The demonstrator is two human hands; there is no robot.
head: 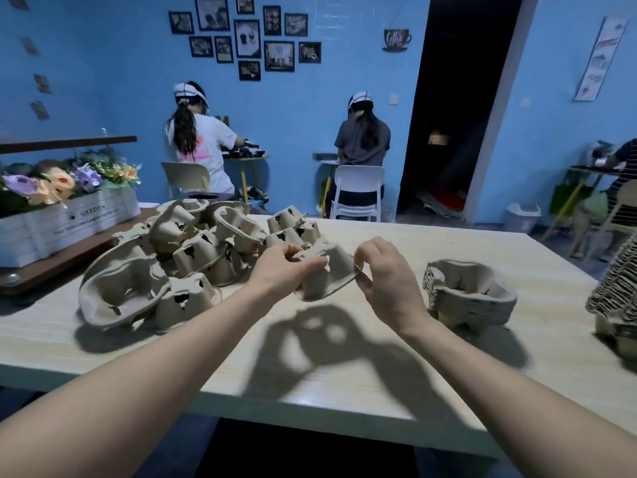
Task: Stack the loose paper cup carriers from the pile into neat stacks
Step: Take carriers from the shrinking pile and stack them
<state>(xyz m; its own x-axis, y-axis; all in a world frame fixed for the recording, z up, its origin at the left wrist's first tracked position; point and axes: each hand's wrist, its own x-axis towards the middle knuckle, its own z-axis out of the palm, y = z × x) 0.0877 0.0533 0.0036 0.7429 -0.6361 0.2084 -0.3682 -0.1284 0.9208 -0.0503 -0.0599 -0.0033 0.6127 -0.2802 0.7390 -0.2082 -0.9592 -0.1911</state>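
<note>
Both hands grip one carrier (327,270) above the desk (344,357), between pile (179,257) and stack (472,291): left hand (286,267) on top, right hand (382,274) pinching the rim. If set down misaligned, it may not nest and could tilt the stack.

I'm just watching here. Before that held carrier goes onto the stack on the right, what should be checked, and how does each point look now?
1. Both hands grip the carrier: left hand and right hand on opposite ends: ok.
2. Only one carrier held: cannot tell.
3. Carrier faces the same way as the stack: not ok, cups point up.
4. Stack top free: ok.
5. Table between carrier and stack bare: ok.
</note>
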